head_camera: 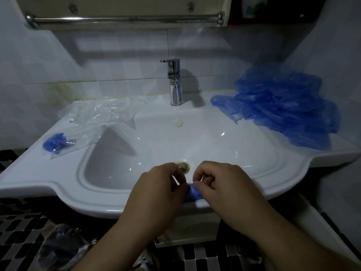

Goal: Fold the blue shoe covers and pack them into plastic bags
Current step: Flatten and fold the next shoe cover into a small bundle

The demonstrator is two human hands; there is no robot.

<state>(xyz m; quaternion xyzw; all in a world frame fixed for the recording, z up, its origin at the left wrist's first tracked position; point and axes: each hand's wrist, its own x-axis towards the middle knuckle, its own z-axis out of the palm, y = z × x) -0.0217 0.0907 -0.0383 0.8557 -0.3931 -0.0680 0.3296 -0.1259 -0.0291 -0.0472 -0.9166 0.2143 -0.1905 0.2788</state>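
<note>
Head view: small blue shoe cover (193, 192) is pinched between left hand (156, 184) and right hand (220, 182), fingers of both curled onto it, over the front rim of the white sink (97, 196). Loose pile of blue covers (283, 106) is heaped on the right ledge. Clear plastic bags (101, 112) are spread on the left ledge; one bagged blue bundle (56, 142) is laid toward the front-left corner.

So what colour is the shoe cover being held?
The shoe cover is blue, best in the head view.
</note>
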